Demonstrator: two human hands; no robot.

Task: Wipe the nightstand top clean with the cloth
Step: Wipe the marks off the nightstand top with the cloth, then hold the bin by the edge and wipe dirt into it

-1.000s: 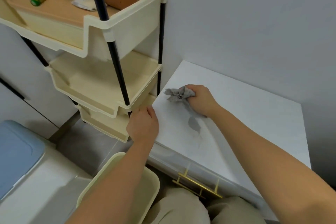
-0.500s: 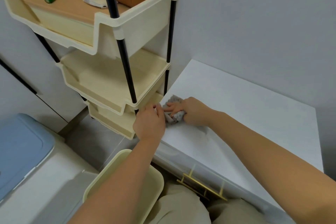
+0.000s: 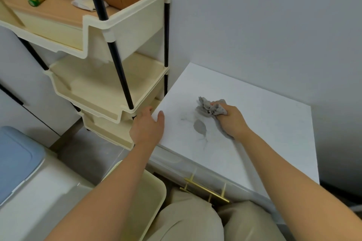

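Note:
The white nightstand top (image 3: pixel 264 127) fills the right half of the view. My right hand (image 3: pixel 232 121) is closed around a crumpled grey cloth (image 3: pixel 209 108) and presses it on the top, left of the middle. A grey leaf-shaped mark (image 3: pixel 199 126) shows on the surface just left of that hand. My left hand (image 3: pixel 147 127) grips the nightstand's front left corner, thumb on the top, fingers over the side edge.
A cream tiered shelf rack (image 3: pixel 125 31) with black poles stands directly left of the nightstand, holding a brown roll, a white rag and a green item. A cream bin (image 3: pixel 145 197) and a blue-lidded white box (image 3: pixel 17 158) sit below. Gold drawer handle (image 3: pixel 205 190) faces my knees.
My right hand has slid the cloth from the front left corner back toward the middle of the top, uncovering the grey mark. My left hand stays at the corner.

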